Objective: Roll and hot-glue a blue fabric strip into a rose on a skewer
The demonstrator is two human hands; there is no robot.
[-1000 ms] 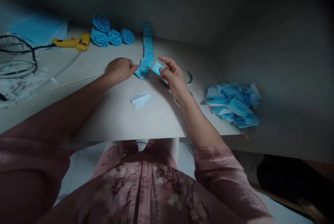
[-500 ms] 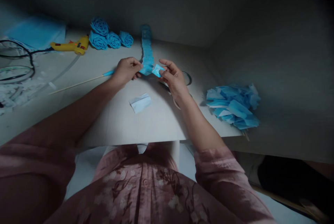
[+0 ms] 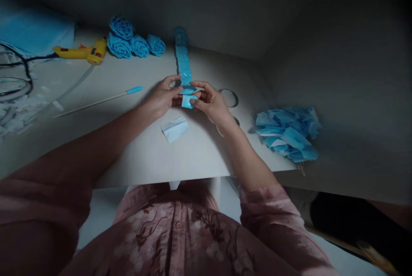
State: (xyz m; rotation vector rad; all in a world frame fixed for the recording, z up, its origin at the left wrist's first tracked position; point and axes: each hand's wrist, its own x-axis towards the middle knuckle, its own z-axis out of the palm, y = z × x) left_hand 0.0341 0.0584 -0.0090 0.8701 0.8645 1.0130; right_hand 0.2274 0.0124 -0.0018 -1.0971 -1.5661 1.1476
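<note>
A long blue pleated strip (image 3: 183,61) runs from the back of the table toward me. My left hand (image 3: 165,95) pinches its near end between thumb and fingers. My right hand (image 3: 210,103) holds a small blue square piece (image 3: 187,101) by its right side, just below the strip's near end; whether the two touch I cannot tell. In front of my hands lies a folded pale blue piece (image 3: 175,129). Left of my left hand rests a thin stick (image 3: 96,103) with a blue wrapped tip.
Several blue rosettes (image 3: 140,46) sit at the back, beside a yellow glue gun (image 3: 95,52). Blue sheets (image 3: 41,31), a cable and white scraps (image 3: 19,110) fill the left. A tape roll (image 3: 229,98) lies behind my right wrist; a bunch of blue petals (image 3: 288,134) lies at right.
My right hand has brought the small blue piece left and nearer to me, under the strip's end. My left hand has shifted slightly right and toward me, closer to my right hand.
</note>
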